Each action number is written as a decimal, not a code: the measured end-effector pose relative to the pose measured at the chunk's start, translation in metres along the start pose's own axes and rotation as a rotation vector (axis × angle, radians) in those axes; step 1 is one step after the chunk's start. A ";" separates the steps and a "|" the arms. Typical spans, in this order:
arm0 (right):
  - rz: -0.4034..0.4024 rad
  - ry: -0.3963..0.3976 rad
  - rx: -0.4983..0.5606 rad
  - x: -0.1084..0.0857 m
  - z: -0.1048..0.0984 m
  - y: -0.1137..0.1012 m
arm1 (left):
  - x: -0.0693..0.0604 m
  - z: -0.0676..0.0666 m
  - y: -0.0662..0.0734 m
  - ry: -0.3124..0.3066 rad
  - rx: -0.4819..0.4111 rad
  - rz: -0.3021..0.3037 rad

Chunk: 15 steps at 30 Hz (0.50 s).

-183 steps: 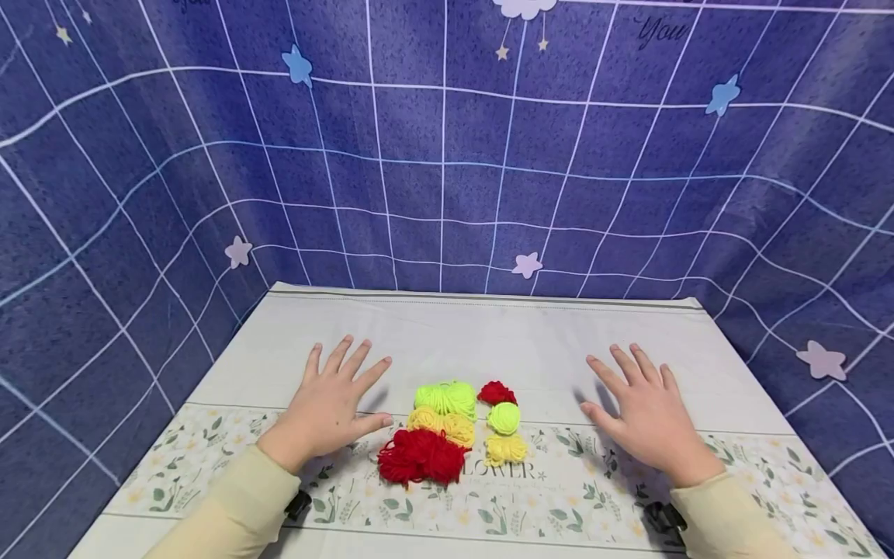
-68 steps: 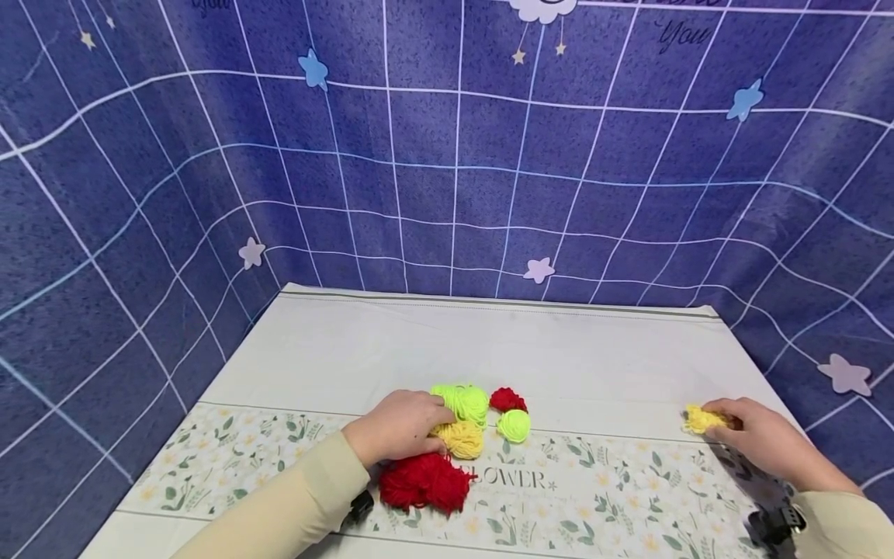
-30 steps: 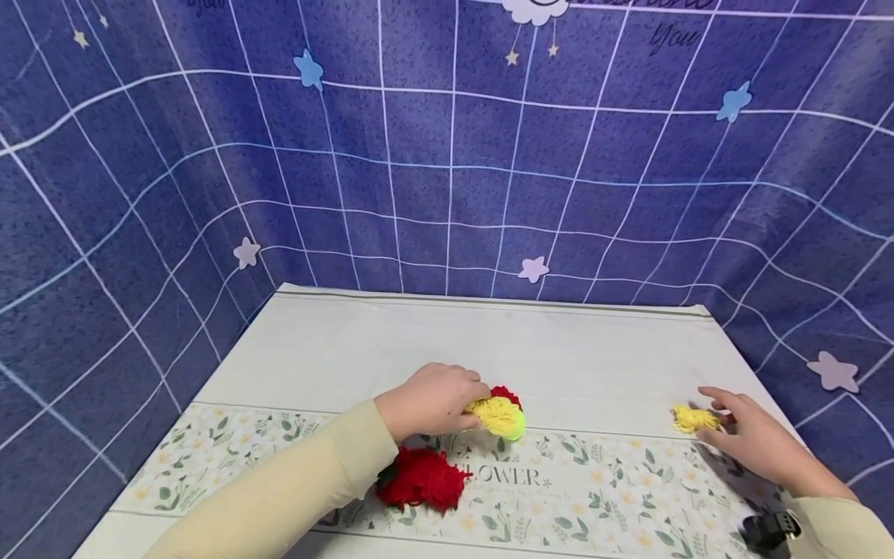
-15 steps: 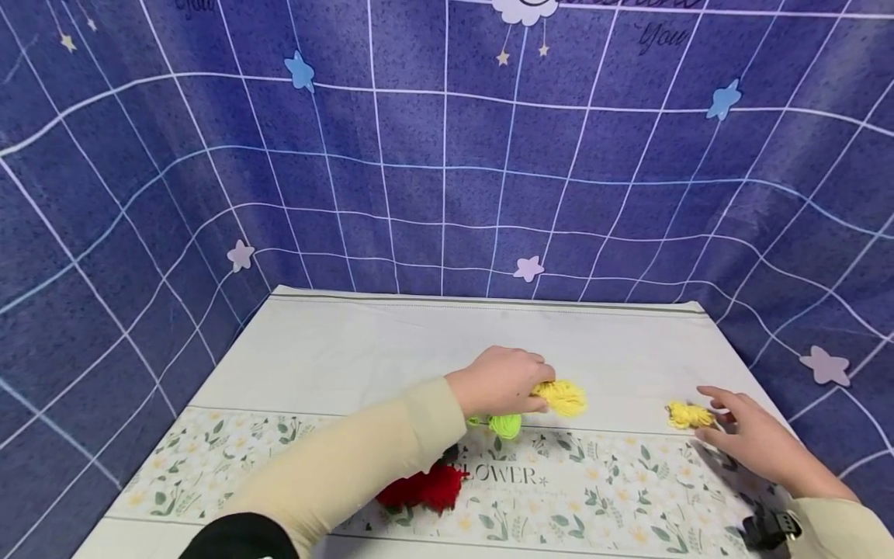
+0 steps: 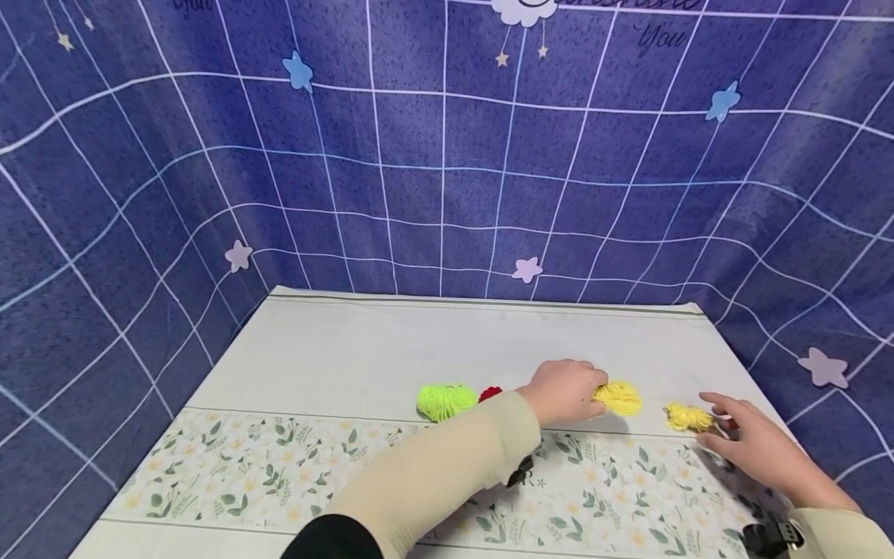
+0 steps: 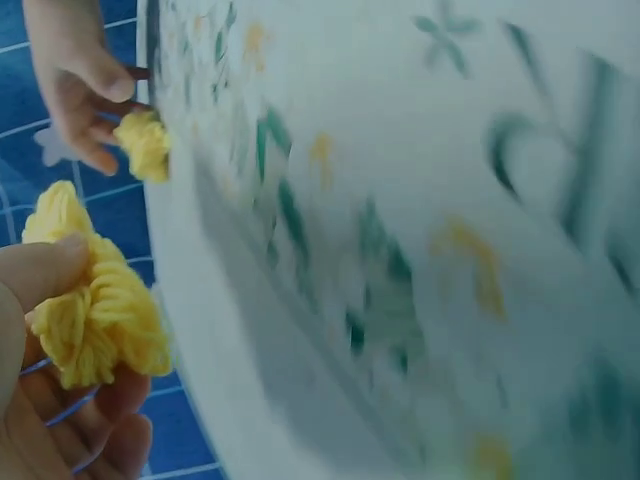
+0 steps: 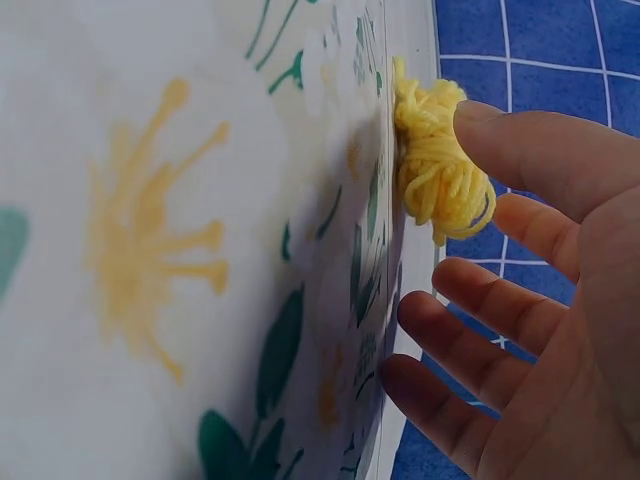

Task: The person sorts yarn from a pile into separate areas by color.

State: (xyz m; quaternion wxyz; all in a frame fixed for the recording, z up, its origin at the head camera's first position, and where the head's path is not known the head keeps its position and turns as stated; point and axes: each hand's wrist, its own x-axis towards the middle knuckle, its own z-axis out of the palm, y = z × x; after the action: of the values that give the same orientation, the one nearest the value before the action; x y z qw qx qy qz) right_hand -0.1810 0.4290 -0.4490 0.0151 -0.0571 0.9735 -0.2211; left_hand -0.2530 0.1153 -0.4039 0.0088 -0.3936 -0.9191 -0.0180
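Observation:
My left hand (image 5: 564, 392) pinches the larger yellow yarn skein (image 5: 620, 397) between thumb and fingers. In the left wrist view that yellow skein (image 6: 95, 300) hangs above the table's surface. To the right, the smaller yellow yarn bundle (image 5: 687, 418) lies on the white part of the table. My right hand (image 5: 750, 442) is close beside it with loosely bent, spread fingers and holds nothing. The right wrist view has the small bundle (image 7: 440, 165) near the thumb tip; whether they touch I cannot tell.
A lime green skein (image 5: 445, 401) and part of a small red bundle (image 5: 490, 393) lie mid-table. My left sleeve (image 5: 433, 466) covers the area in front of them. The table cover (image 5: 335, 341) has a flowered band; a blue gridded curtain (image 5: 447, 155) stands behind.
The small yellow bundle went right with my right hand, which has since released it. My left hand took the larger yellow skein from the row and has carried it rightward, toward the small one.

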 end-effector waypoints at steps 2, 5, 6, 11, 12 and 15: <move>0.005 -0.003 0.008 0.000 -0.001 0.000 | 0.011 0.009 0.006 0.009 -0.013 -0.013; 0.006 0.000 0.019 0.000 -0.001 -0.001 | 0.026 0.021 0.014 0.010 -0.024 -0.043; 0.007 -0.001 0.022 0.000 -0.001 -0.001 | 0.030 0.024 0.017 0.008 -0.027 -0.054; 0.013 0.014 0.015 -0.005 0.001 0.000 | 0.047 0.040 0.033 0.010 -0.040 -0.083; 0.013 0.019 0.013 -0.006 0.001 0.001 | 0.049 0.042 0.036 0.012 -0.037 -0.087; 0.015 0.024 0.012 -0.009 0.002 0.002 | 0.054 0.047 0.043 0.025 -0.014 -0.098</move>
State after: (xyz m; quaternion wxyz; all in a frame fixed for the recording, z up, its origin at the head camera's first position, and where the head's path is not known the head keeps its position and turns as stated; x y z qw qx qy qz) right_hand -0.1722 0.4305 -0.4517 0.0052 -0.0472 0.9727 -0.2273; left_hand -0.2588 0.1857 -0.4485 0.0165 -0.3481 -0.9368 -0.0298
